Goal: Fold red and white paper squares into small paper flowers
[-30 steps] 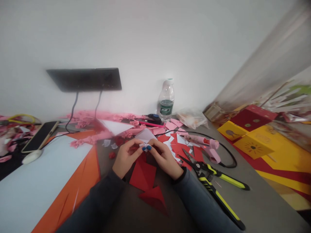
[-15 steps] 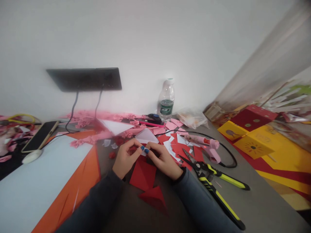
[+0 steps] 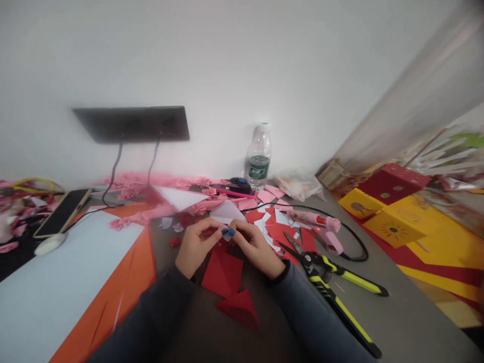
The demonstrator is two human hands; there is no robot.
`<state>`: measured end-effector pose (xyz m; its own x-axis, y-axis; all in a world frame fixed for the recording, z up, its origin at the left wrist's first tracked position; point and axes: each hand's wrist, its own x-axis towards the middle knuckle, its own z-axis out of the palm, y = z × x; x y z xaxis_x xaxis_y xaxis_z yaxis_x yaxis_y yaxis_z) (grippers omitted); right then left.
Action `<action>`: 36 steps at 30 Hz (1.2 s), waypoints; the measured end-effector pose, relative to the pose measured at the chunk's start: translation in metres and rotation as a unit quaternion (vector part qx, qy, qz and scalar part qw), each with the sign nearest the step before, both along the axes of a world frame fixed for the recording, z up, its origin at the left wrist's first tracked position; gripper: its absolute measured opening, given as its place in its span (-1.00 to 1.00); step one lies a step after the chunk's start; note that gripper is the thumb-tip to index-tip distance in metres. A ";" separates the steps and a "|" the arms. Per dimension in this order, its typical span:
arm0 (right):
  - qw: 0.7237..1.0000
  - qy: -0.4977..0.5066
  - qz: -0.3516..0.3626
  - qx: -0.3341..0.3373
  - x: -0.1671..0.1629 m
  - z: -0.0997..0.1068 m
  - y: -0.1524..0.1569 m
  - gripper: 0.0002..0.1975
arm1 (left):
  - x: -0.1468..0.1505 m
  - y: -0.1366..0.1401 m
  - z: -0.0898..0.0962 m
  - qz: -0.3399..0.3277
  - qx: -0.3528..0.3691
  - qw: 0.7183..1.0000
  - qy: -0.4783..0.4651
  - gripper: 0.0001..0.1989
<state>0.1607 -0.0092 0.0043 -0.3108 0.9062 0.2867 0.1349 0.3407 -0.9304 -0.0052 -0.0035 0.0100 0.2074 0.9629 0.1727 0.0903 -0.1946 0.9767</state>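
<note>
My left hand (image 3: 198,247) and my right hand (image 3: 257,247) meet over the middle of the desk, thumb tips with blue nails touching. Both are closed in a pinch on a small piece of white paper, mostly hidden by the fingers. Just below them lies a folded red paper square (image 3: 223,273), and nearer me a folded red paper triangle (image 3: 240,308). Behind the fingers is a folded white paper (image 3: 226,210). Red and white paper scraps (image 3: 270,227) spread beside my right hand. A small red paper ball (image 3: 174,242) sits left of my left hand.
Yellow-and-black shears (image 3: 325,272) lie open at the right, near a pink glue gun (image 3: 321,227) with a black cord. A water bottle (image 3: 259,159) stands against the wall. At left are white sheets (image 3: 68,282) on orange paper, a phone (image 3: 62,213) and pink paper flowers (image 3: 132,218).
My thumbs have come closer together, and the white paper between them shows less. My right thumb has shifted slightly up. Everything else stays in place.
</note>
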 end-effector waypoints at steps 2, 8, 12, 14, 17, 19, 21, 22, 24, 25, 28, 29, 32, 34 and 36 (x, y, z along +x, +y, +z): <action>1.000 -0.003 0.000 0.005 0.000 -0.001 0.001 -0.61 | -0.001 0.000 -0.001 0.003 0.000 1.000 -0.001 -0.84; 1.000 0.013 -0.021 0.008 0.000 -0.002 0.001 -0.64 | 0.000 0.000 -0.007 0.046 -0.048 0.996 -0.065 -0.81; 1.000 -0.009 -0.016 0.007 -0.001 -0.001 0.000 -0.65 | 0.002 -0.001 -0.007 0.031 -0.018 0.998 -0.046 -0.89; 1.000 -0.018 -0.017 0.012 -0.001 -0.001 0.000 -0.65 | 0.003 -0.002 -0.005 0.028 0.012 0.999 -0.029 -0.92; 0.999 -0.019 -0.024 0.017 -0.001 -0.002 -0.001 -0.65 | 0.003 -0.006 0.000 0.029 0.096 0.994 0.041 -0.91; 0.999 -0.009 -0.033 0.018 -0.001 -0.002 -0.001 -0.66 | 0.001 -0.007 0.002 0.018 0.157 0.983 0.092 -0.91; 0.999 0.002 -0.046 0.018 -0.001 -0.003 0.000 -0.68 | -0.001 -0.007 0.003 -0.005 0.190 0.976 0.107 -0.91; 0.999 0.005 -0.051 0.019 -0.001 -0.004 0.000 -0.68 | -0.001 -0.006 0.002 -0.014 0.189 0.977 0.095 -0.91; 0.998 0.003 -0.055 0.025 -0.001 -0.004 0.000 -0.69 | -0.002 -0.004 0.000 -0.020 0.154 0.987 0.042 -0.92; 0.998 -0.002 -0.053 0.033 -0.002 -0.004 0.000 -0.70 | -0.002 -0.002 -0.002 -0.019 0.124 0.992 0.006 -0.93; 0.997 -0.022 -0.042 0.058 -0.002 -0.003 -0.001 -0.71 | 0.000 0.002 -0.007 -0.022 0.013 0.995 -0.097 -0.92; 0.997 -0.028 -0.041 0.064 -0.002 -0.003 -0.001 -0.71 | 0.000 0.003 -0.007 -0.029 -0.022 0.992 -0.121 -0.90; 0.996 -0.036 -0.038 0.068 -0.002 -0.002 -0.002 -0.71 | 0.001 0.003 -0.006 -0.048 -0.106 0.978 -0.173 -0.83; 0.997 -0.033 -0.037 0.064 -0.002 -0.002 -0.002 -0.70 | 0.002 0.002 -0.004 -0.052 -0.151 0.966 -0.202 -0.78; 0.997 -0.025 -0.036 0.060 -0.002 -0.002 -0.003 -0.70 | 0.003 0.001 -0.001 -0.053 -0.190 0.953 -0.228 -0.74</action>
<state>0.1588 -0.0119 0.0020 -0.2638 0.8867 0.3796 0.2083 0.4366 -0.8752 -0.0021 -0.0024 0.0088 0.2940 0.9516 -0.0893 -0.3615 0.1972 0.9113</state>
